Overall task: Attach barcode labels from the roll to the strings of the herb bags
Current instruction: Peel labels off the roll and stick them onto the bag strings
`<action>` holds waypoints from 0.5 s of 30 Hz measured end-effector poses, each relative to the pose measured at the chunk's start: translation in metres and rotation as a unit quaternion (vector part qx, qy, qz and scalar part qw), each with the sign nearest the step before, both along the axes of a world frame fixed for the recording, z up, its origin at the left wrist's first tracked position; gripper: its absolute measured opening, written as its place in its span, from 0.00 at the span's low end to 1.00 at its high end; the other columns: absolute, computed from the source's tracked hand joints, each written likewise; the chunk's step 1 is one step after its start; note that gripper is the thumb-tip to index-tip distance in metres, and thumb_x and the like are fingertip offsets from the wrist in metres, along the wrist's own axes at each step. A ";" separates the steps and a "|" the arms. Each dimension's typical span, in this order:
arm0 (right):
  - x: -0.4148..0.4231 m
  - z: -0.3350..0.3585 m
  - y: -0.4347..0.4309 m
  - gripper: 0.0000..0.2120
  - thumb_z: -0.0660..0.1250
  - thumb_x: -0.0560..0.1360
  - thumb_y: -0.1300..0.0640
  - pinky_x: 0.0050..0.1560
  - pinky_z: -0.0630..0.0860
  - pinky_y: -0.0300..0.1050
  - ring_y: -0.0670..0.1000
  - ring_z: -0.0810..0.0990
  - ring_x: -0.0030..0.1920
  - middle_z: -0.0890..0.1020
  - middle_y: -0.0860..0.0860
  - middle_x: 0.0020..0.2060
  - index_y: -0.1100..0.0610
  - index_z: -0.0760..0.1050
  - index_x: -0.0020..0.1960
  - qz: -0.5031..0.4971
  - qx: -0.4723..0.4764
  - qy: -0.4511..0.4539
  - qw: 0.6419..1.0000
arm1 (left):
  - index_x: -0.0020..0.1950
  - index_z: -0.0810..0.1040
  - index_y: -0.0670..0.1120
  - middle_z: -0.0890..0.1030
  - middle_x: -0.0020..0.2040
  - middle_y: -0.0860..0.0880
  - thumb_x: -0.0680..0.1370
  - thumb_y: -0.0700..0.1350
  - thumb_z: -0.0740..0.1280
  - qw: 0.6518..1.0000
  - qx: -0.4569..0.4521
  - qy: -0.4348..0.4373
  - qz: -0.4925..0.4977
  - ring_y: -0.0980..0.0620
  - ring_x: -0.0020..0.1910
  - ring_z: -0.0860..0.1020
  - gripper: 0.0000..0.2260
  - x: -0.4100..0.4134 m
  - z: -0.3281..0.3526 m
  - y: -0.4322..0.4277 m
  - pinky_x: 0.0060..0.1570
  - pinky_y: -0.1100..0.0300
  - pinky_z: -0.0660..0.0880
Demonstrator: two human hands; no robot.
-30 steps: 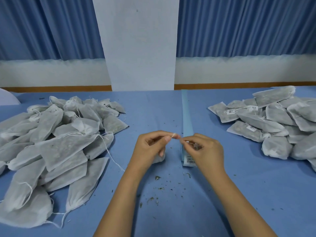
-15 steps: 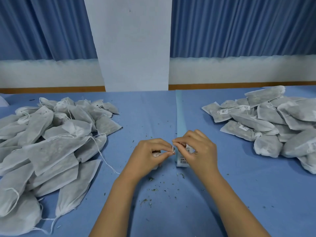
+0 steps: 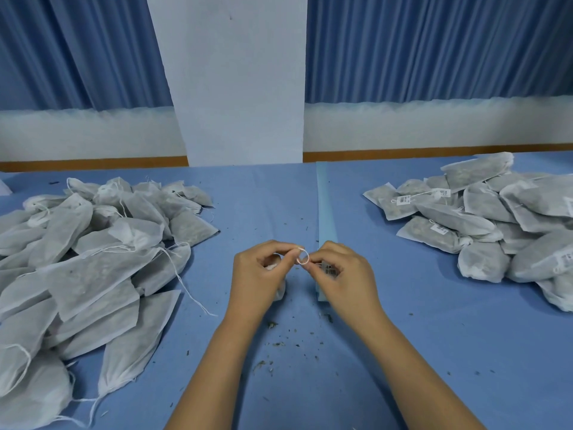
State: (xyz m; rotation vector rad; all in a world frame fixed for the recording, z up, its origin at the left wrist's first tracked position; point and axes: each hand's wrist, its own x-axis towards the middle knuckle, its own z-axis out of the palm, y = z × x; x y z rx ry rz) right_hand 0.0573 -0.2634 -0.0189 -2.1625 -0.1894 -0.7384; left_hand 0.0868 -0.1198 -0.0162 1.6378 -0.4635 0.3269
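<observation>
My left hand (image 3: pixel 259 274) and my right hand (image 3: pixel 341 274) meet at the table's middle. Between their fingertips stands a small loop of white string (image 3: pixel 303 256), pinched from both sides. The string's herb bag (image 3: pixel 279 291) lies mostly hidden under my left hand. My right hand also holds a barcode label (image 3: pixel 329 269) under its fingers. A pale blue label strip (image 3: pixel 326 212) runs from my right hand back across the table. Unlabelled herb bags (image 3: pixel 93 259) are heaped on the left. Labelled bags (image 3: pixel 483 218) are heaped on the right.
The blue tablecloth (image 3: pixel 434 336) carries scattered herb crumbs (image 3: pixel 279 342) in front of my forearms. Loose strings (image 3: pixel 192 293) trail from the left heap toward the middle. A white pillar and blue curtains stand behind the table.
The string between my fingertips has opened into a visible round loop, and the label has come off the strip's end into my right hand. Both hands stay close together at the table's middle.
</observation>
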 end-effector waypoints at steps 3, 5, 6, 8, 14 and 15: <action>0.000 0.000 0.000 0.06 0.72 0.73 0.52 0.37 0.69 0.42 0.44 0.72 0.37 0.74 0.41 0.31 0.52 0.82 0.39 0.001 -0.019 0.005 1.000 | 0.37 0.84 0.55 0.84 0.36 0.55 0.75 0.40 0.71 1.000 0.007 0.013 0.000 0.60 0.28 0.72 0.11 -0.001 0.000 0.000 0.31 0.70 0.67; -0.001 0.001 -0.003 0.04 0.72 0.73 0.53 0.39 0.70 0.43 0.44 0.72 0.40 0.76 0.42 0.35 0.52 0.82 0.41 -0.016 -0.033 -0.007 0.999 | 0.36 0.83 0.54 0.84 0.36 0.55 0.75 0.39 0.71 1.000 0.007 0.022 0.016 0.58 0.28 0.72 0.12 0.000 0.000 -0.001 0.31 0.70 0.67; -0.002 0.002 -0.003 0.03 0.71 0.73 0.53 0.41 0.70 0.42 0.44 0.73 0.42 0.77 0.42 0.38 0.52 0.82 0.43 -0.026 -0.039 -0.032 0.998 | 0.36 0.83 0.54 0.84 0.36 0.56 0.75 0.39 0.71 0.999 0.007 0.026 0.026 0.59 0.29 0.74 0.12 0.001 0.000 -0.002 0.32 0.71 0.68; -0.005 0.005 -0.002 0.06 0.69 0.73 0.53 0.46 0.69 0.40 0.46 0.73 0.45 0.79 0.45 0.41 0.55 0.81 0.45 -0.041 -0.051 -0.107 0.992 | 0.37 0.83 0.52 0.83 0.36 0.57 0.75 0.38 0.71 0.998 0.014 0.039 0.042 0.61 0.31 0.77 0.10 0.002 0.001 -0.003 0.34 0.72 0.69; -0.007 0.004 0.005 0.03 0.73 0.70 0.55 0.44 0.66 0.44 0.51 0.77 0.40 0.81 0.46 0.37 0.54 0.82 0.39 -0.095 -0.140 -0.196 0.966 | 0.37 0.82 0.52 0.77 0.26 0.56 0.76 0.38 0.69 0.997 0.017 0.080 0.004 0.53 0.25 0.69 0.11 -0.002 0.001 -0.007 0.30 0.65 0.66; -0.006 0.004 0.004 0.03 0.73 0.70 0.55 0.44 0.66 0.45 0.51 0.78 0.40 0.81 0.46 0.36 0.54 0.82 0.38 -0.102 -0.139 -0.194 0.966 | 0.37 0.83 0.52 0.75 0.24 0.55 0.77 0.39 0.69 0.996 0.018 0.086 -0.004 0.51 0.25 0.67 0.11 -0.002 0.000 -0.006 0.29 0.62 0.65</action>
